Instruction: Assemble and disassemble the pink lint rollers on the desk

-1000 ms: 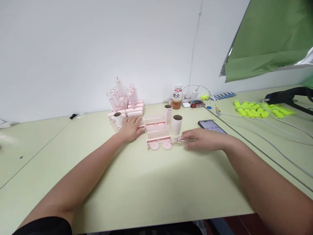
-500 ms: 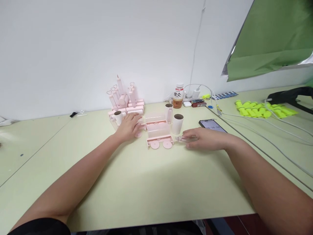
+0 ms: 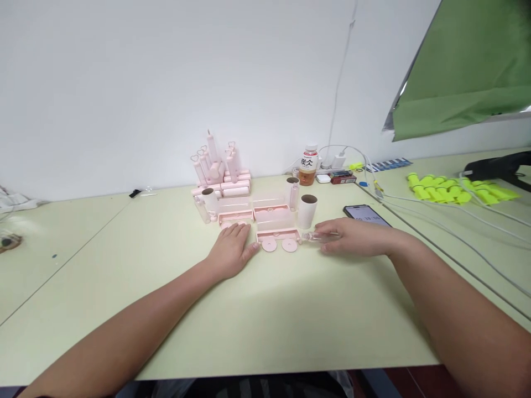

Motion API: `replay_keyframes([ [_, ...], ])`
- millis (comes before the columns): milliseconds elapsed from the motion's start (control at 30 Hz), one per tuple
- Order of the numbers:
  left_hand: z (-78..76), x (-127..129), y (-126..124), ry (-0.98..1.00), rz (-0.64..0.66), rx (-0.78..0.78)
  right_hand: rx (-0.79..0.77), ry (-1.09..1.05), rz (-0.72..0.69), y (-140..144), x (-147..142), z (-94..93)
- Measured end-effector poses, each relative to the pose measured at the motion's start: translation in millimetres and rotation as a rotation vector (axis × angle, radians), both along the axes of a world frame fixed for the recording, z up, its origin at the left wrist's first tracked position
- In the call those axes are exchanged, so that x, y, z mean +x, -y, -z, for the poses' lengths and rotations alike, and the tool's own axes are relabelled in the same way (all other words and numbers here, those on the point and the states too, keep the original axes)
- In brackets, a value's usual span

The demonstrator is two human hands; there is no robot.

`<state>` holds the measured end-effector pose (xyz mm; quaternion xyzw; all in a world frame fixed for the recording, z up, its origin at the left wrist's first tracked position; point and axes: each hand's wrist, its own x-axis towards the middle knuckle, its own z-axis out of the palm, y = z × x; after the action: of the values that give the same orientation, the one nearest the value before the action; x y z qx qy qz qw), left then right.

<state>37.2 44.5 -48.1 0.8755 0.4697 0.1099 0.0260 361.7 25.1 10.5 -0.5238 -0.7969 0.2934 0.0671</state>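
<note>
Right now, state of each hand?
Left hand: open, palm down, just in front of a pink tray.
Right hand: closed on a clear tube.

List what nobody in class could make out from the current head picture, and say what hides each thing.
All in the head view:
Clear tube, right end: hidden by the right hand.
Left pink tray, lower front: behind the left hand.
Phone, near edge: behind the right hand.
Black object: cut off by the right edge.
Bottle label: fine print too small.
</note>
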Motion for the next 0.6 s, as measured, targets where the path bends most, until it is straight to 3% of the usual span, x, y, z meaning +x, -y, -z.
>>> replay_keyframes([
  [100,1.8,-0.9,-6.8,0.013,0.011,0.014,-0.090,0.003,-0.019,-0.3,1.3,-1.1],
  [333,0.1,-4.9,-8.4,0.065,-0.010,0.026,-0.010,-0.026,0.016,4.7,-1.9,-8.4],
  [467,-20.5,5.8,19.6,0.263,0.053,0.126,0.002,-0.136,-0.031,18.2,-27.8,-12.6],
  [600,-41.8,24.9,56.2,0.263,0.295,0.221,0.012,-0.278,-0.159,36.7,-64.4,-5.2],
])
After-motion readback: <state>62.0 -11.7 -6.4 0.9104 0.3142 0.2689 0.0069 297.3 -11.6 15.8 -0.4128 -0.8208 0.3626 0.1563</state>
